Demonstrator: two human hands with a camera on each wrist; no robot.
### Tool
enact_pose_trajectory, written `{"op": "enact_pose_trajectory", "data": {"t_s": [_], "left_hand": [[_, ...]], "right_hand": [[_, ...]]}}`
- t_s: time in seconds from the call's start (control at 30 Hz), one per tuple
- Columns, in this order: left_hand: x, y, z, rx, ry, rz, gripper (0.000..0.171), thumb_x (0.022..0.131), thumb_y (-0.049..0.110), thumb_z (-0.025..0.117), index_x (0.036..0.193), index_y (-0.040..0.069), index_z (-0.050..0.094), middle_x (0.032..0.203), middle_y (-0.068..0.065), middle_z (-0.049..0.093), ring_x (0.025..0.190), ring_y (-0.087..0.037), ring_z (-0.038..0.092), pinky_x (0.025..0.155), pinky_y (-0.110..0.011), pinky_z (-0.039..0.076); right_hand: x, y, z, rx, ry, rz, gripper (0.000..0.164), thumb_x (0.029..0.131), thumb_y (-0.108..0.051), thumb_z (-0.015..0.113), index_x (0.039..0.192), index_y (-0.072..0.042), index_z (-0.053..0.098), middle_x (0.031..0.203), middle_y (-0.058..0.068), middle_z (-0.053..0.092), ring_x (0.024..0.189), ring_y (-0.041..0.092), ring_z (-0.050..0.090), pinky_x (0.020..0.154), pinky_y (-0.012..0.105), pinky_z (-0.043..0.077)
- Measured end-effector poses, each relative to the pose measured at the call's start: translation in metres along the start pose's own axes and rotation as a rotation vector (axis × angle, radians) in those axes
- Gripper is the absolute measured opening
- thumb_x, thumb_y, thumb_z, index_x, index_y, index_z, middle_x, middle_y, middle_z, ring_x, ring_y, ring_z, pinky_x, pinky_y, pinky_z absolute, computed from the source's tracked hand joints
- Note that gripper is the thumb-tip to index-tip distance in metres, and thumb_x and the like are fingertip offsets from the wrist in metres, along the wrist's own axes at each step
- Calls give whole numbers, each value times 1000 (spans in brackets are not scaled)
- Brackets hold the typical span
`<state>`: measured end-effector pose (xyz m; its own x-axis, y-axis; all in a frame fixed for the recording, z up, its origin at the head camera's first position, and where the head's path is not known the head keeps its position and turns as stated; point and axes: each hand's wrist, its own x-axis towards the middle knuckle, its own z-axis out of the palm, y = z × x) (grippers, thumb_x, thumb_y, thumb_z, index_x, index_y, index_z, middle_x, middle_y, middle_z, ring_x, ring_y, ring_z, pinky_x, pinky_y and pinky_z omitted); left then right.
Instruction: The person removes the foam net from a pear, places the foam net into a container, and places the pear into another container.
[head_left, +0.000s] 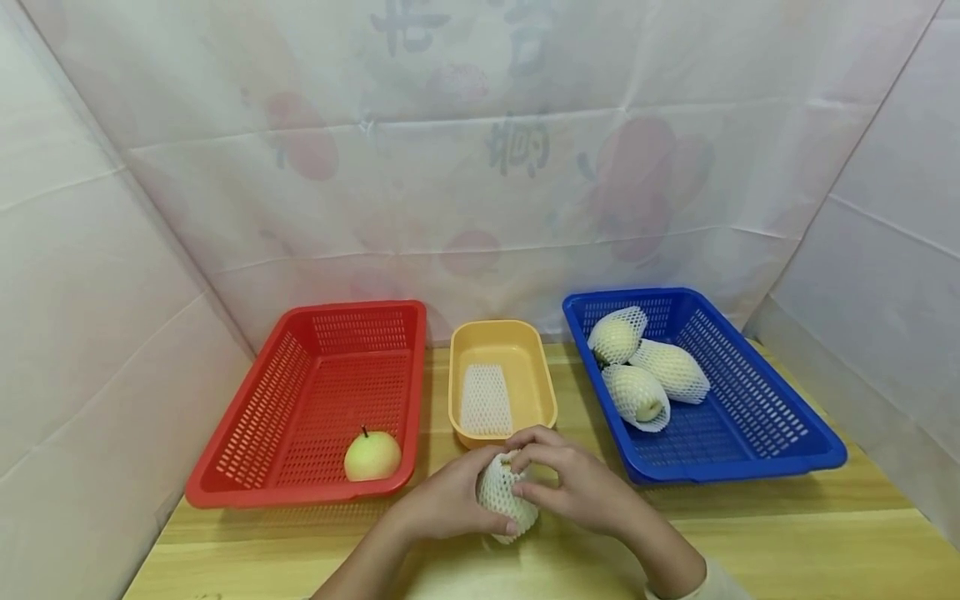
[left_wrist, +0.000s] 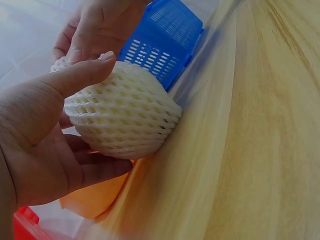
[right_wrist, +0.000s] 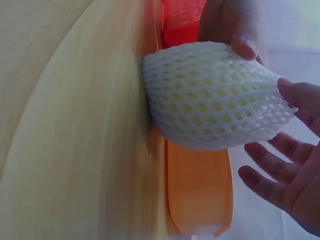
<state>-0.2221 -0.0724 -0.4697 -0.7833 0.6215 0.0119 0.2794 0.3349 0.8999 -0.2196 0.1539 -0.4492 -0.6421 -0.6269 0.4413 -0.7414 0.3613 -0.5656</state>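
Left hand (head_left: 444, 502) curled round foam-netted pear (head_left: 504, 504), base on wooden surface (head_left: 600, 571); right hand (head_left: 588, 492) pinches net's upper end (right_wrist: 272, 107). Just beyond hands, yellow tray (head_left: 528, 387) holding flat foam net (head_left: 486, 402). Left, red basket (head_left: 345, 387): one bare pear (head_left: 372, 457). Right, blue basket (head_left: 738, 429): three netted pears (head_left: 670, 372), clustered at its left side.

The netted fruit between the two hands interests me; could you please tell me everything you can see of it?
The fruit is rounded and pale yellow, showing through the diamond-shaped gaps of a white, foam-like net sleeve. The sleeve wraps its sides and narrows towards the upper end. It stands roughly upright, its lower end appearing to rest on the wooden table, just in front of the yellow tray. The left hand grips its side; the right hand pinches the sleeve's upper edge.
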Motion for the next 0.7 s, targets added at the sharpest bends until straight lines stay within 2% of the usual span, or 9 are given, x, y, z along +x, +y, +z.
{"op": "enact_pose_trajectory", "data": {"t_s": [0.2, 0.4, 0.57, 0.7], "left_hand": [[1, 0, -1, -39, -9, 16, 76, 74, 33, 86, 139, 35, 46, 120, 8, 61, 100, -8, 63, 81, -24, 54], [1, 1, 0, -21, -3, 40, 62, 80, 35, 82, 134, 31, 52, 118, 9, 63, 101, -7, 63, 79, -25, 55], [2, 0, -1, -8, 12, 71, 52, 80, 34, 82, 126, 27, 59, 119, 10, 63, 103, -8, 62, 80, -26, 56], [3, 0, -2, 28, 32, 79, 48, 80, 36, 81, 123, 29, 60, 123, 12, 62, 113, -9, 59, 91, -30, 53]], "right_hand": [[1, -2, 1, 12, 54, -58, 9, 92, -22, 69, 98, -28, 66, 121, -4, 61, 111, 19, 62, 89, 29, 54], [0, -3, 1, 18, 64, -60, 10, 92, -21, 69, 100, -27, 66, 121, -2, 61, 110, 18, 61, 89, 28, 54], [0, -2, 0, -2, 36, -24, 11, 93, -25, 69, 103, -28, 65, 122, -5, 60, 111, 16, 60, 90, 29, 54], [0, 0, -2, -18, -4, 55, 26, 92, -31, 70, 116, -27, 60, 121, -9, 59, 112, 13, 59, 93, 35, 53]]}}
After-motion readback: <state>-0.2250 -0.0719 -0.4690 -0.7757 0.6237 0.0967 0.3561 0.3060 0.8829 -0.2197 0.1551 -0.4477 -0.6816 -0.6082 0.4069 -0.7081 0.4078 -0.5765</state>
